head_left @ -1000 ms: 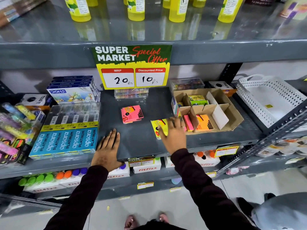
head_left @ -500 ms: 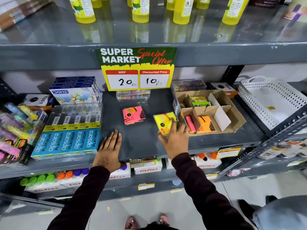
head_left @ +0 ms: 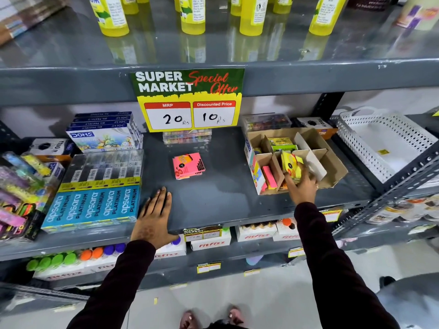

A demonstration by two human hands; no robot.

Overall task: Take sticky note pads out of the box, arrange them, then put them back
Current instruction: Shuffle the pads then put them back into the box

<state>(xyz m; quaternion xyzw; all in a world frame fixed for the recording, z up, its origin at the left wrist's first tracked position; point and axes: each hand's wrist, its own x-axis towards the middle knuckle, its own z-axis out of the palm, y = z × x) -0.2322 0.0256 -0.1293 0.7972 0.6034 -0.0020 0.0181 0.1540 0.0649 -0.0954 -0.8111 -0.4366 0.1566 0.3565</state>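
A brown cardboard box (head_left: 332, 167) with dividers stands on the grey shelf at the right. My right hand (head_left: 303, 186) grips a yellow sticky note pad (head_left: 291, 165) and holds it tilted over the box's front middle compartment. A pink pad (head_left: 269, 177) stands in the front left compartment, and green and yellow pads (head_left: 282, 144) lie in a rear one. A pink sticky note pad (head_left: 188, 165) lies alone on the shelf's middle. My left hand (head_left: 154, 216) rests flat on the shelf's front edge, fingers apart, holding nothing.
Blue apsara pencil packs (head_left: 95, 205) and Doms boxes (head_left: 104, 136) fill the shelf's left side. A white plastic basket (head_left: 389, 148) sits to the right of the box. A price sign (head_left: 190, 100) hangs above. Yellow bottles (head_left: 192, 17) stand on the upper shelf.
My right hand picked the yellow pad up from the shelf and carried it right, over the box. My left hand stayed on the shelf's edge.
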